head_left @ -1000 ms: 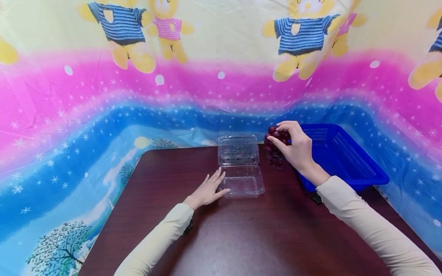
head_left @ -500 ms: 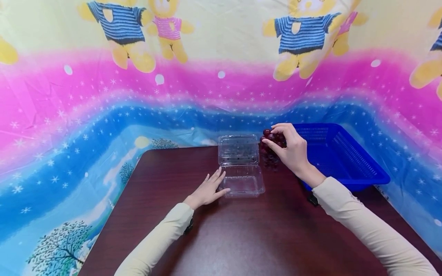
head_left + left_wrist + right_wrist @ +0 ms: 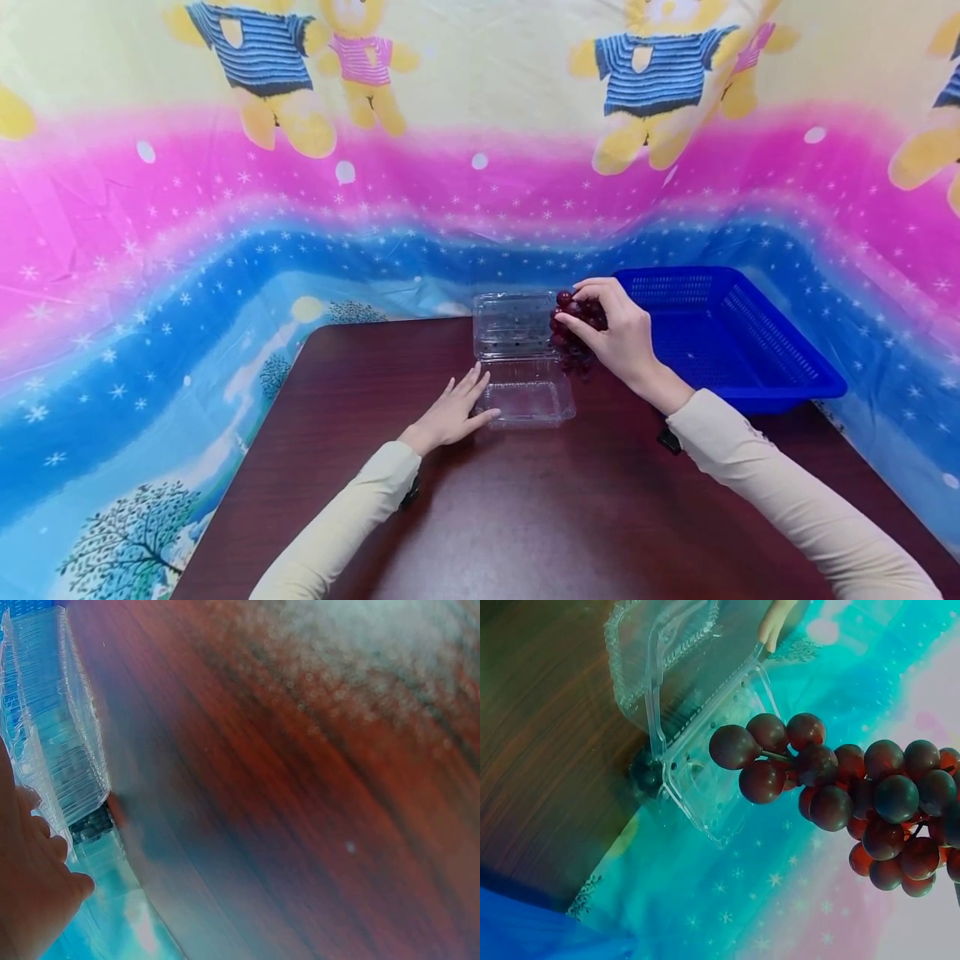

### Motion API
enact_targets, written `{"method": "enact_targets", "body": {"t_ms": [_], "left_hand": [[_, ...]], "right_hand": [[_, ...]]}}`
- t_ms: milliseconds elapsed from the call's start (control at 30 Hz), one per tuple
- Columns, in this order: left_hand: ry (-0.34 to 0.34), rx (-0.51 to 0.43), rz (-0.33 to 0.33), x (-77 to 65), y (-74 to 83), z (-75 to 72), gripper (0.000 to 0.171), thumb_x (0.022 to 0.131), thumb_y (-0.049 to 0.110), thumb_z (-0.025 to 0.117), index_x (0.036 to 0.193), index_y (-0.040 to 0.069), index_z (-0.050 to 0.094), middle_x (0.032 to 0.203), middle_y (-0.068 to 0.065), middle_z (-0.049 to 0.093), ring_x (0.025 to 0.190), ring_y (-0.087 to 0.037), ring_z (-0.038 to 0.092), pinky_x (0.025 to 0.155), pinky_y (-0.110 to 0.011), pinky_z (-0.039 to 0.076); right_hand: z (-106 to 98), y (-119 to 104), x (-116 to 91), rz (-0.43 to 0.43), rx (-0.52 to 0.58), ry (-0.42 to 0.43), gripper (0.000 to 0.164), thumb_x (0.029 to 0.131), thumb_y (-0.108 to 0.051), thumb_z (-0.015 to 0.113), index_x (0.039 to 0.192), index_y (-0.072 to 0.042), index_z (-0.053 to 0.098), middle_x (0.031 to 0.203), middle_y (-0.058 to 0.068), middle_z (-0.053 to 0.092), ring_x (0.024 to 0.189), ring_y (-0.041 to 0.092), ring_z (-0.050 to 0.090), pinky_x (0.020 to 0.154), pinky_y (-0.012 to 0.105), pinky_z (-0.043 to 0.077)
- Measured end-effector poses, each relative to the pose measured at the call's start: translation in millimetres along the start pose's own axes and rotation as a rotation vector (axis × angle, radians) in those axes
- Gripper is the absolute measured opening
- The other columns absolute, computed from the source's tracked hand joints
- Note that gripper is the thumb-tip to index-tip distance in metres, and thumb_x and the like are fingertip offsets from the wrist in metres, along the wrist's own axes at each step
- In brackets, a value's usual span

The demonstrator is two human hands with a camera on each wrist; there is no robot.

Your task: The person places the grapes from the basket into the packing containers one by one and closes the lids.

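1. Shows, from far left, a printed backdrop (image 3: 300,192) of snowflakes, trees and dressed bears behind a wood-grained table (image 3: 487,500); probably hung as a plain screen for the work area.
2. Has the left hand (image 3: 446,417) at the left edge of a clear container (image 3: 528,408), fingers straight and spread, gripping nothing. Reaches over the rim with fingertips and thumb, likely to steady such light plastic.
3. Lies mid-table, this container, with its vented lid (image 3: 513,321) tipped up behind and its base facing the person; presumably opened this way to leave access from above.
4. Hangs by the lid's right edge, a bunch of dark red grapes (image 3: 862,799), off the table. Cannot tell contact with the lid from a small gap.
5. Pinches the bunch near its top with thumb and fingers of the right hand (image 3: 618,329), seemingly to let the rest dangle without squeezing.
6. Sits at far right, a blue basket (image 3: 810,393) with slotted walls, beyond the right wrist; perhaps set aside within easy reach.
7. Bears no readable brand, label or writing anywhere, backdrop included.
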State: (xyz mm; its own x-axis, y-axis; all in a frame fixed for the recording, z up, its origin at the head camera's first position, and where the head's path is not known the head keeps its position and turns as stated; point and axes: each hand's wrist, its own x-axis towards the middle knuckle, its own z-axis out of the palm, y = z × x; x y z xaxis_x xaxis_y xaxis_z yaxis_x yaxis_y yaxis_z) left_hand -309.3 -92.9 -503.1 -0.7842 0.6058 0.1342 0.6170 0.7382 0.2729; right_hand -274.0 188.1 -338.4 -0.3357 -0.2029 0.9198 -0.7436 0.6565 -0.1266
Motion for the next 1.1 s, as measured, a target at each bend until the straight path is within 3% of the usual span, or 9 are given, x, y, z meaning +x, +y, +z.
{"method": "enact_targets", "body": {"t_ms": [233, 600, 1100], "left_hand": [[0.0, -0.007, -0.005, 0.3, 1.9, -1.3, 0.08, 0.092, 0.063, 0.032, 0.149, 0.009, 0.016, 0.156, -0.013, 0.005, 0.143, -0.025, 0.008, 0.112, -0.053, 0.014], [0.001, -0.005, -0.013, -1.0, 2.0, 0.6, 0.081, 0.091, 0.064, 0.031, 0.149, 0.009, 0.016, 0.156, -0.013, 0.005, 0.143, -0.022, 0.006, 0.112, -0.053, 0.013], [-0.002, -0.013, -0.02, -1.8, 2.8, -0.9, 0.081, 0.091, 0.064, 0.03, 0.149, 0.01, 0.016, 0.156, -0.011, 0.004, 0.143, -0.022, 0.006, 0.112, -0.053, 0.013]], "right_hand": [[6.2, -5.0, -3.2, -0.013, 0.013, -0.007, 0.038, 0.068, -0.019, 0.083, 0.094, -0.004, 0.061, 0.106, 0.005, 0.064, 0.095, 0.019, 0.062, 0.067, 0.038, 0.052], [13.4, -13.5, -7.3, -0.004, 0.041, -0.031, 0.035, 0.074, -0.028, 0.078, 0.095, -0.006, 0.061, 0.107, 0.004, 0.063, 0.095, 0.017, 0.062, 0.071, 0.034, 0.052], [26.5, -21.7, -15.3, -0.026, 0.074, -0.044, 0.038, 0.068, -0.02, 0.083, 0.095, -0.005, 0.061, 0.106, 0.004, 0.063, 0.097, 0.017, 0.062, 0.073, 0.034, 0.052]]}}
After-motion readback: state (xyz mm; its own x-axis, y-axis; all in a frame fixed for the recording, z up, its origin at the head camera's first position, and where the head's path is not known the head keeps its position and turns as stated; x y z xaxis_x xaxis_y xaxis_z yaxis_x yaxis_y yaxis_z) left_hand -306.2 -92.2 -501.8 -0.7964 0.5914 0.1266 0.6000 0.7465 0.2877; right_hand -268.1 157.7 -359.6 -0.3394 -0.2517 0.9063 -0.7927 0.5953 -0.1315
